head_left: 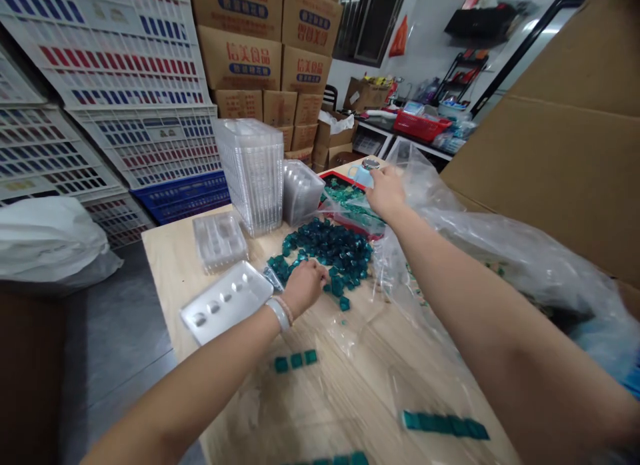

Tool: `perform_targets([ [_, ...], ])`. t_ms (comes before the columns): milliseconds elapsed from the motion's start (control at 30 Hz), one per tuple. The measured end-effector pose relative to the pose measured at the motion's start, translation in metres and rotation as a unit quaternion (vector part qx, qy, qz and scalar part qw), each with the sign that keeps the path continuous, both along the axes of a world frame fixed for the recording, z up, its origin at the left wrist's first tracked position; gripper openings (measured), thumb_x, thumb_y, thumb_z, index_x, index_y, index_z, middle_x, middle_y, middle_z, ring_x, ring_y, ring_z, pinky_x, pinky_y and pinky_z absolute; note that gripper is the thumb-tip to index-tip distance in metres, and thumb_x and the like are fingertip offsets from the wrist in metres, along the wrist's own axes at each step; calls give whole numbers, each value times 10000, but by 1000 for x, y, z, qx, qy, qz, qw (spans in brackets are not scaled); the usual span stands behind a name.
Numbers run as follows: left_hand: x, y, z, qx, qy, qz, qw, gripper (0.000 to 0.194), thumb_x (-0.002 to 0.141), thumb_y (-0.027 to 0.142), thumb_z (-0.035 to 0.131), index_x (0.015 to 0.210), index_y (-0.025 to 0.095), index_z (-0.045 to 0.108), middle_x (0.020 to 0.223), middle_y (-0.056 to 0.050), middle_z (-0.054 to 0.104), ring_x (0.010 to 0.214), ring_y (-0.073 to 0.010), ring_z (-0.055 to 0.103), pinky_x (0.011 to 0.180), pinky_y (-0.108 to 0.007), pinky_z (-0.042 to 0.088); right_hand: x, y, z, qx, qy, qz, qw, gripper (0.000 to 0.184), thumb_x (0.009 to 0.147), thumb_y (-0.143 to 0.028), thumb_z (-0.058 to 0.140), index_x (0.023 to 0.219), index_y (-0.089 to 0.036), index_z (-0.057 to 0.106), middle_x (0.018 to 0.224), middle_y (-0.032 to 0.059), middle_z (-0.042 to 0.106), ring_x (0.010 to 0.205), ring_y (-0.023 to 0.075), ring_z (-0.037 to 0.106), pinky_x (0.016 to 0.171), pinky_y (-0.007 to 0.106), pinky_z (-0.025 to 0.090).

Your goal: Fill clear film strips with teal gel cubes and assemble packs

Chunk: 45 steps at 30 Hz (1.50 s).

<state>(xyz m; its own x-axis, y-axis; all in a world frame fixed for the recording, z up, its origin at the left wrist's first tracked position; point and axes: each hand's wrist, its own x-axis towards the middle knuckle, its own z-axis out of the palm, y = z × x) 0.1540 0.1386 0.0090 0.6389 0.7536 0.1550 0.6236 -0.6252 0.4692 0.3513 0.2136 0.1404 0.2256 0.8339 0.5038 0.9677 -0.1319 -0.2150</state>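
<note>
My left hand [306, 286] is at the near edge of a pile of dark teal, jelly-like cubes [333, 242], with its fingers curled together. Whatever is between its fingertips is hidden. Farther back, my right hand [387, 190] is closed beside a light blue mug [361, 174] and above a red-rimmed tray [350, 222] of green pieces. Clear plastic film lies just below its fingers; I cannot make out whether they grip it. Three teal cubes [297, 360] sit in a short row on the table. A longer teal row [445, 425] lies nearer me on the right.
A white tray with oval hollows [227, 302] and tall stacks of clear plastic trays [253, 178] stand on the left of the wooden table [280, 412]. A large clear bag [525, 252] spreads along the right. Crates [155, 145] and cartons [253, 58] rise behind.
</note>
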Motion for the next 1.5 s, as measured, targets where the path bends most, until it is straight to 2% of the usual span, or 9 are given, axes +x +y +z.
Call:
perform_targets([
  [200,-11,20,-2,-117,-166,62,977,194,702,91,469,800,142,628,803,-55,613,764,-153,556,763,-281,434,-36,-73,-80,-191,40,115,974,264,825,-264,366,834,-180,616,750,52,616,703,155,560,666,253,389],
  [333,-13,7,4,-331,-278,129,892,333,643,14,452,933,131,566,850,-48,607,641,-106,560,583,-226,467,-49,-120,-130,-266,35,134,954,250,778,-154,424,951,-185,602,901,70,577,791,144,551,700,220,380],
  [500,-20,-36,20,-506,-413,138,745,222,705,10,427,871,105,540,821,-58,607,652,-76,579,638,-212,477,-47,-138,-139,-254,68,77,962,272,732,-86,436,945,-162,587,878,72,538,804,151,530,723,237,389],
  [633,-26,-67,23,-548,-443,130,697,156,778,79,432,894,112,532,828,-68,616,758,-98,605,733,-234,474,-61,-166,-128,-132,156,85,975,234,714,-100,444,889,-163,584,932,87,516,858,180,512,747,294,406],
  [767,-26,-91,15,-455,-398,138,785,221,799,188,443,989,125,536,823,-62,616,685,-110,601,639,-242,485,-95,-203,-121,-70,425,152,890,101,738,-249,489,817,-192,518,754,31,550,678,149,537,621,287,445],
  [900,-32,-112,11,-316,-335,120,880,297,803,285,430,1021,139,568,712,-39,616,609,-113,569,561,-223,460,-114,-225,-118,-57,592,113,796,130,648,-266,569,708,-191,482,600,-27,510,522,107,491,508,250,410],
  [1000,-39,-121,13,-327,-321,94,884,302,802,297,409,947,119,606,688,-40,618,592,-112,563,540,-211,443,-115,-233,-115,-69,638,105,759,147,603,-255,597,688,-176,508,572,-32,517,501,96,480,499,243,395],
  [1367,-56,-127,27,-247,-238,13,939,284,715,120,400,883,148,627,754,-16,640,692,-123,560,631,-205,423,-130,-243,-102,-95,631,94,764,118,557,-231,582,656,-173,551,552,-31,540,491,101,493,504,256,394],
  [1500,-55,-130,24,-251,-265,44,930,287,703,97,374,856,141,613,716,-14,618,615,-100,540,605,-205,429,-131,-246,-94,-110,697,121,698,146,552,-223,615,658,-185,522,551,-49,518,475,81,470,485,231,377],
])
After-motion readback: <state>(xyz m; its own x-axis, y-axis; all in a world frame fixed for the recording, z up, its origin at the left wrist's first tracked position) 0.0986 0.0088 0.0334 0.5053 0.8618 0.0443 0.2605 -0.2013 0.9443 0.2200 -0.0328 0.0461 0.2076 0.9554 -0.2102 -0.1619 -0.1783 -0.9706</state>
